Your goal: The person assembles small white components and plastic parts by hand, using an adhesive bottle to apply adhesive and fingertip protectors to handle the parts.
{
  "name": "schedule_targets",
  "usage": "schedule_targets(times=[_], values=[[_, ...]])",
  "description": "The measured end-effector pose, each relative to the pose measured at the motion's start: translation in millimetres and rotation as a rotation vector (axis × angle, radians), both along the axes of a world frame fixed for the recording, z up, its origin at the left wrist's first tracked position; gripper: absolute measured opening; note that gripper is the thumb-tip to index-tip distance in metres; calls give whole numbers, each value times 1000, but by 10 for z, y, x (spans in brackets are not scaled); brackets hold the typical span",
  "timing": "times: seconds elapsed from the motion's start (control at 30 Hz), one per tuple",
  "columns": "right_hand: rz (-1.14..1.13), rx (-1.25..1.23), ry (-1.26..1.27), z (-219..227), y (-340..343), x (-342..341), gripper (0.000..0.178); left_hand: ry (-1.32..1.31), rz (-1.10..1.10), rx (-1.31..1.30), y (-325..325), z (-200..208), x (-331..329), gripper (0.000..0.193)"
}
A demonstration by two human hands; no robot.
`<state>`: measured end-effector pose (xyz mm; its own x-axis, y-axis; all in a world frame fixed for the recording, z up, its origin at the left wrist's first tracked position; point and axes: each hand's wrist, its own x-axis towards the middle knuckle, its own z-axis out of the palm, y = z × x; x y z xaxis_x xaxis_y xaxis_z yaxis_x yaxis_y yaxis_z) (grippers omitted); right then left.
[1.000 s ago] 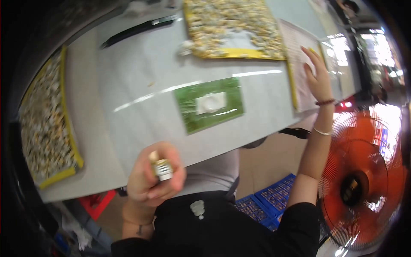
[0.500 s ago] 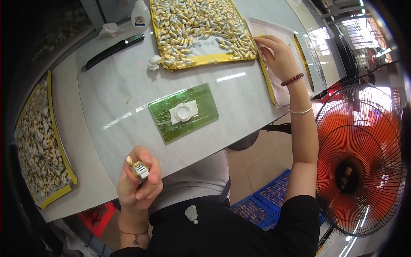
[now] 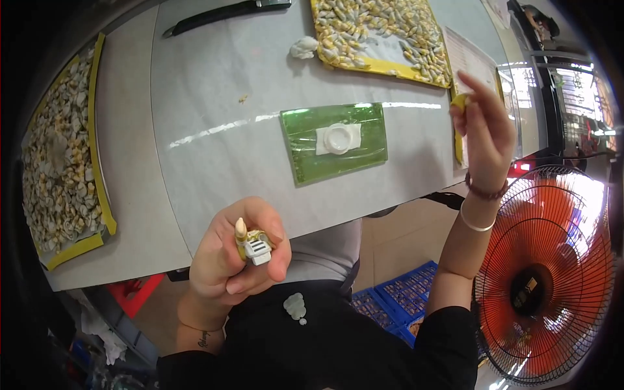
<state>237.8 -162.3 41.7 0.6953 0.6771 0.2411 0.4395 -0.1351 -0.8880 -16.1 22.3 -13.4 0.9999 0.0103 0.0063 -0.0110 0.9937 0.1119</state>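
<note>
My left hand (image 3: 244, 257) is closed around a small white-and-yellow figurine (image 3: 257, 250). The figurine has dark stripes on a white block and a pale pointed tip standing up beside it. Over by the right-hand tray (image 3: 457, 149), my right hand (image 3: 487, 133) is raised with the thumb and fingers bent toward each other. Something yellow shows at those fingertips; whether it is a loose piece or a finger cover, I cannot tell. Between the hands, a green rectangular mat (image 3: 305, 169) lies on the table, bearing a small round white dish (image 3: 339, 138) on a white square.
A yellow-edged tray (image 3: 390, 67) of small white-and-yellow pieces stands at the back; another full tray (image 3: 99, 149) is at far left. A black knife-like tool (image 3: 221, 16) and a white lump (image 3: 303, 47) lie behind the mat. An orange fan (image 3: 543, 279) stands right, blue crates (image 3: 403, 292) below.
The view has shifted, so the table sits farther right and up. My right hand has come away from the back tray's corner, its fingers drawn in. My left hand still holds the figurine.
</note>
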Motion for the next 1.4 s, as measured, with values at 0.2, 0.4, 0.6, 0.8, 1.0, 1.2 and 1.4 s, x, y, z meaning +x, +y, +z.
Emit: schedule_targets(times=[0.2,0.4,0.6,0.8,1.0,1.2,1.4], values=[[110,-95,-26,-175,103,-486,22,-19,-49,11,-20,3,2,43],[86,-41,-165,-272,198,-652,19,-9,-111,94,-32,7,-17,44],[168,-294,-527,-83,354,-636,11,29,-113,151,-45,7,-27,46],[191,-225,-544,-156,511,-653,14,33,-132,177,-37,3,-51,46],[254,-336,-666,-122,574,-636,13,31,-123,156,-34,4,-69,46],[206,-303,-665,-195,588,-655,13,77,-128,201,-12,28,-54,48],[228,-293,-730,-180,596,-661,13,105,-85,315,-32,43,-61,49]])
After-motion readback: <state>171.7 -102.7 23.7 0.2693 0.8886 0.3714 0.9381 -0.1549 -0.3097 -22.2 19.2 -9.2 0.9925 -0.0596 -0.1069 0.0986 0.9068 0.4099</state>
